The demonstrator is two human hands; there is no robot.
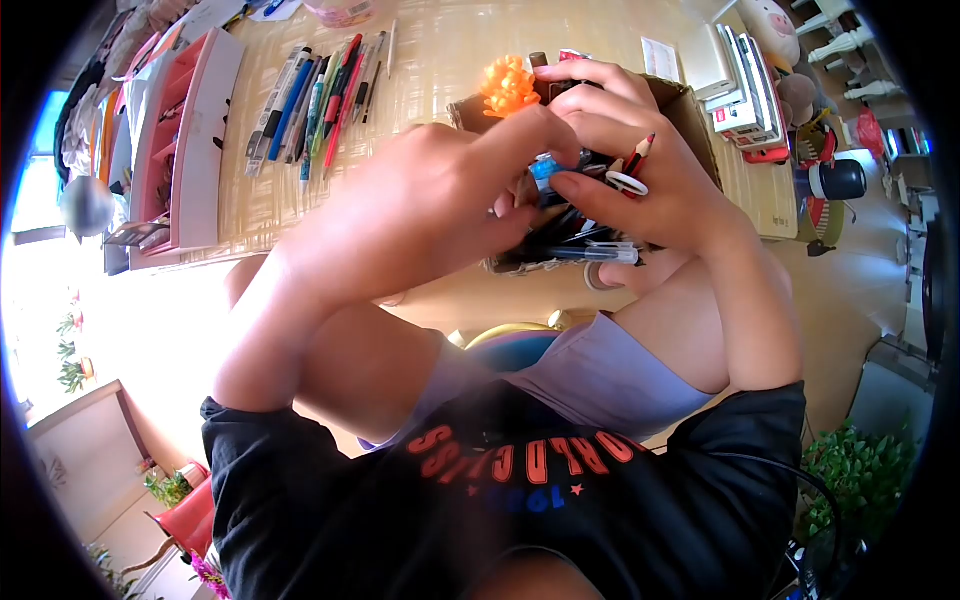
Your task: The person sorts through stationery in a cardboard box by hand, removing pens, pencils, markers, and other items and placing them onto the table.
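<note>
A cardboard box (697,125) full of pens and pencils sits at the table's near edge, under both hands. My left hand (430,195) reaches over its left side, with thumb and fingers bent together; what they pinch is hidden. My right hand (650,150) curls over the box from the right, fingers bent inward, and I cannot make out what is in them. Between the hands shows a small blue item (545,170). By the right hand are a sharpened pencil (640,158) and a white ring (627,183). An orange flower-like topper (510,87) stands at the box's far left corner, and a clear-barrelled pen (590,252) lies along its near side.
Several pens and markers (310,105) lie in a row on the table's left part. Farther left stands a pink and white drawer organizer (180,145). Books (745,90) and a plush toy (770,30) are at the right. My knees are under the table edge.
</note>
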